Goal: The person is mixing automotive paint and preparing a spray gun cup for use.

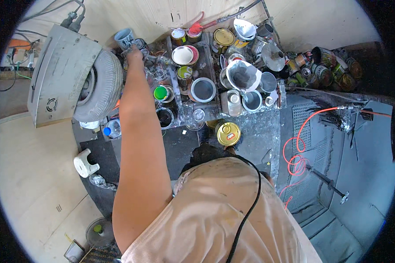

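Observation:
My left arm stretches far forward over a paint-stained workbench (267,127). My left hand (135,56) is at the bench's back left corner, closed around the base of a tilted pale blue cup (124,38) with dark marks on it. Just to the right of the hand stand a white-lidded tin (182,55) and a green-lidded tin (161,93). My right hand is not visible; my beige shirt (215,210) with a black cable over it fills the lower middle.
Several open and lidded paint tins crowd the bench, with a gold-lidded tin (228,133) nearest me and a paper cone filter (243,74) on a can. A tyre (102,85) on a grey machine sits left. An orange hose (300,136) coils right. A white stool (85,163) stands on the floor.

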Demonstrator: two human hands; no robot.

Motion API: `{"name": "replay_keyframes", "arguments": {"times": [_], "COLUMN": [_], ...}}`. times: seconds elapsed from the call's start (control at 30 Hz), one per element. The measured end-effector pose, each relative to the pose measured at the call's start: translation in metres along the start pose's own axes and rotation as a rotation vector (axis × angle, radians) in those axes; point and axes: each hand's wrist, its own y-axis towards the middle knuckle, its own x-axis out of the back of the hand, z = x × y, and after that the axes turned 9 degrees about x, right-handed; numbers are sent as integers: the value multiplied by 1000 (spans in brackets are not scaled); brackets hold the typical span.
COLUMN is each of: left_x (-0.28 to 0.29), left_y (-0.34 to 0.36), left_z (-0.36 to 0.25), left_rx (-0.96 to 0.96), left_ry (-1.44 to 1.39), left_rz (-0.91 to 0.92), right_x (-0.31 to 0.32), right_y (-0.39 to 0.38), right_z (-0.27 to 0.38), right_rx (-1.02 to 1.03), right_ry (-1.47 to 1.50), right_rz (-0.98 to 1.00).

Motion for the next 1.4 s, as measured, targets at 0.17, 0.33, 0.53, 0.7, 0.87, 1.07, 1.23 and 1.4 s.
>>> {"name": "replay_keyframes", "arguments": {"times": [0.17, 0.33, 0.53, 0.7, 0.87, 1.07, 1.23, 1.4], "left_x": [18, 27, 16, -36, -59, -87, -91, -83], "left_y": [8, 6, -12, -88, -95, -110, -132, -151], "left_z": [3, 9, -38, 97, 94, 85, 102, 139], "left_rx": [23, 45, 733, -881, -1084, -1072, -1181, -1055], "left_ry": [66, 130, 327, 472, 638, 646, 559, 501], "left_rz": [-14, -35, 36, -120, -2, 89, 198, 271], "right_x": [-22, -9, -12, -23, -16, -7, -23, -32], "right_y": [17, 8, 22, 24, 22, 6, -8, -24], "right_z": [-18, -21, -5, -8, 18, 59, 62, 90], "right_rx": [601, 224, 38, 31, -79, -95, -108, -267], "right_ry": [615, 157, 41, 173, 119, 355, 124, 133], "right_rz": [16, 25, 37, 44, 25, -54, -94, -89]}}
